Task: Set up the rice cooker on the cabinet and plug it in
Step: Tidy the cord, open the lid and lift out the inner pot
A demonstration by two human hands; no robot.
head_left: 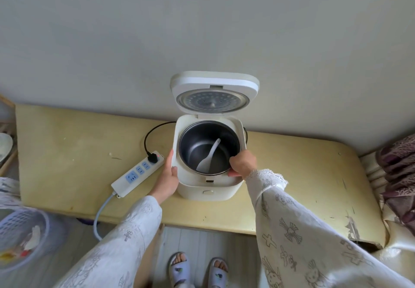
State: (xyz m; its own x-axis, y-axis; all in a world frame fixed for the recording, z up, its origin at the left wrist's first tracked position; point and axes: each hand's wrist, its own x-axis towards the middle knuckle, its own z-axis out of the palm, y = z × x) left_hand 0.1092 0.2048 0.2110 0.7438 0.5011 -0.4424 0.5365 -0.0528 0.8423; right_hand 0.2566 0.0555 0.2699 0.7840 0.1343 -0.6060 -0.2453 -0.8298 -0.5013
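A white rice cooker (pixel 211 186) stands on the yellow cabinet top (pixel 67 153) against the wall, its lid (pixel 214 81) swung up. Inside sits a dark inner pot (pixel 202 137) with a white rice paddle (pixel 208 157) lying in it. My left hand (pixel 167 177) lies flat against the cooker's left side. My right hand (pixel 242 162) grips the pot's rim at the front right. The cooker's black cord (pixel 149 135) loops left and its plug (pixel 152 157) sits in a white power strip (pixel 137 173).
The strip's grey cable (pixel 100 216) drops over the cabinet's front edge. A lilac basket (pixel 20 236) with scraps stands on the floor at lower left. Patterned fabric (pixel 397 175) lies at the right. The cabinet's right front corner (pixel 357 229) is chipped. My slippered feet (pixel 197 269) are below.
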